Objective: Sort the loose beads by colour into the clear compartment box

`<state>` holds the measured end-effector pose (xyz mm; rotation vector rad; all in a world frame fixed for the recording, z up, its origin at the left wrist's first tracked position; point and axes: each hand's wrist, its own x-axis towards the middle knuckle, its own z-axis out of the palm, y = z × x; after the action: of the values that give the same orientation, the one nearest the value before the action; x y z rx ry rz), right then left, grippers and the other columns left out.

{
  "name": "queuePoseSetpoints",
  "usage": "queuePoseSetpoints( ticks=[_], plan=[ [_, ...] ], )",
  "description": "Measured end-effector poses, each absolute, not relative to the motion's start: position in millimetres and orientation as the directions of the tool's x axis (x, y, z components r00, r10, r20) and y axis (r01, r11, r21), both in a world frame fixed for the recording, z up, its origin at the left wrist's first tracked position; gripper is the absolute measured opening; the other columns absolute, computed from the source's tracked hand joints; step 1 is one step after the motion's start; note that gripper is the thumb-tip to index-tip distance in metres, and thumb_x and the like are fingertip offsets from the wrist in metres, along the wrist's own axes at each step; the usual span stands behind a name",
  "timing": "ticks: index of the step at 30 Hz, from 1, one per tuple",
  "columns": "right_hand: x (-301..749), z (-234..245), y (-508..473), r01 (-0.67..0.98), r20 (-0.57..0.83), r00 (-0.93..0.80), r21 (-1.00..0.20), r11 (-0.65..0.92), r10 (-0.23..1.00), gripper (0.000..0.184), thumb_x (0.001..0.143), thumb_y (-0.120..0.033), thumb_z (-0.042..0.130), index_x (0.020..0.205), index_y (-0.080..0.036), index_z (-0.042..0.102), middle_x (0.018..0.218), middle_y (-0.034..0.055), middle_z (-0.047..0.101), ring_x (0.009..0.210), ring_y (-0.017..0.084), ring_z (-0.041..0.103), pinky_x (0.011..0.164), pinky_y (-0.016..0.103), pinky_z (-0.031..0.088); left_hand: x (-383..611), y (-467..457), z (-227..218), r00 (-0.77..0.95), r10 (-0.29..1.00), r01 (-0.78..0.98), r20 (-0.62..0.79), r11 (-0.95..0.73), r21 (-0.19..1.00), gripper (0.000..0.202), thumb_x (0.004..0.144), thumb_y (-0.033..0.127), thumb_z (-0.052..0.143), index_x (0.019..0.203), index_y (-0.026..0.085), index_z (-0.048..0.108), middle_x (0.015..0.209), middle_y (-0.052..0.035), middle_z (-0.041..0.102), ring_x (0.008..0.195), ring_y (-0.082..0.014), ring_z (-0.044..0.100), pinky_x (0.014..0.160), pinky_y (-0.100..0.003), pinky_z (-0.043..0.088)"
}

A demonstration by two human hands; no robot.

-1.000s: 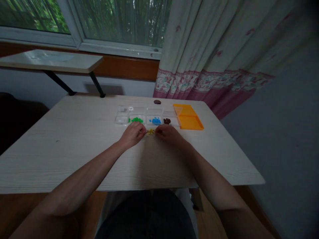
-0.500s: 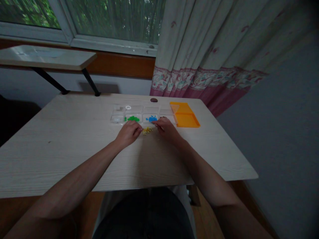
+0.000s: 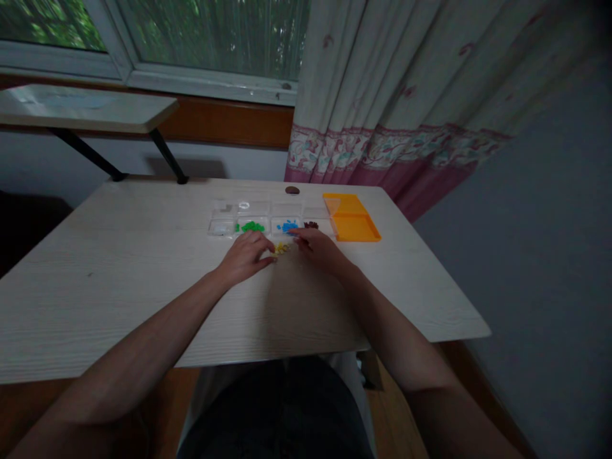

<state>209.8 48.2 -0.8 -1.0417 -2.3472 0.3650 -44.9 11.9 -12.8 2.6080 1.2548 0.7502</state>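
Observation:
A small pile of yellow pieces (image 3: 281, 249) lies on the table between my hands. My left hand (image 3: 246, 255) reaches to the pile's left edge, thumb and fingertips apart around a few pieces. On the other side, my right hand (image 3: 319, 247) hovers with its index finger stretched toward the blue pieces (image 3: 288, 226), its thumb lower and apart. Behind the hands sits a clear compartment box (image 3: 222, 228). Its front compartments hold green pieces (image 3: 252, 227), the blue ones and dark brown pieces (image 3: 311, 225). The tiny pieces are too small to identify.
An open orange case (image 3: 356, 227) adjoins the clear box on the right. A dark round disc (image 3: 292, 190) is near the table's back edge. A raised shelf (image 3: 90, 108) on black legs stands at the back left. Curtains (image 3: 363, 140) hang behind the table.
My left thumb and fingers have spread from a pinch beside the yellow pile. My right hand has drawn slightly off the brown pieces, which now show more. The whole view has shifted slightly.

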Motion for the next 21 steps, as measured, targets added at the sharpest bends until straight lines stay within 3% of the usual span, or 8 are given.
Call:
queuePoseSetpoints(
  ticks=[4, 8, 21],
  plan=[
    [208.0, -5.7, 51.0, 0.6, 0.315, -0.592, -0.443, 0.667, 0.742, 0.027, 0.09, -0.02, 0.057, 0.11, -0.02, 0.074, 0.102, 0.009, 0.076, 0.095, 0.021, 0.068, 0.089, 0.035, 0.052, -44.6, 12.7, -14.4, 0.523, 0.77, 0.694, 0.366, -0.634, 0.342, 0.019, 0.091, 0.038, 0.064, 0.101, 0.023, 0.066, 0.098, -0.0052, 0.059, 0.1, -0.0241, 0.053, 0.089, -0.04, 0.042],
    [206.4, -0.3, 49.9, 0.563, 0.3, -0.641, -0.44, 0.699, 0.706, 0.02, 0.09, -0.021, 0.06, 0.1, -0.022, 0.077, 0.098, 0.0068, 0.076, 0.092, 0.019, 0.068, 0.088, 0.032, 0.051, -43.5, 12.0, -13.4, 0.533, 0.765, 0.693, 0.362, -0.64, 0.331, 0.017, 0.092, 0.037, 0.063, 0.1, 0.022, 0.066, 0.098, -0.0057, 0.059, 0.099, -0.0238, 0.052, 0.089, -0.039, 0.042],
    [204.9, 6.5, 42.3, 0.555, 0.3, -0.544, -0.571, 0.604, 0.784, 0.014, 0.085, -0.018, 0.062, 0.093, -0.019, 0.074, 0.089, 0.0041, 0.075, 0.076, 0.015, 0.067, 0.075, 0.027, 0.051, -40.0, 10.9, -10.0, 0.527, 0.763, 0.697, 0.373, -0.64, 0.324, 0.013, 0.092, 0.029, 0.059, 0.096, 0.02, 0.067, 0.095, -0.0075, 0.06, 0.096, -0.0244, 0.053, 0.086, -0.04, 0.043]
  ],
)
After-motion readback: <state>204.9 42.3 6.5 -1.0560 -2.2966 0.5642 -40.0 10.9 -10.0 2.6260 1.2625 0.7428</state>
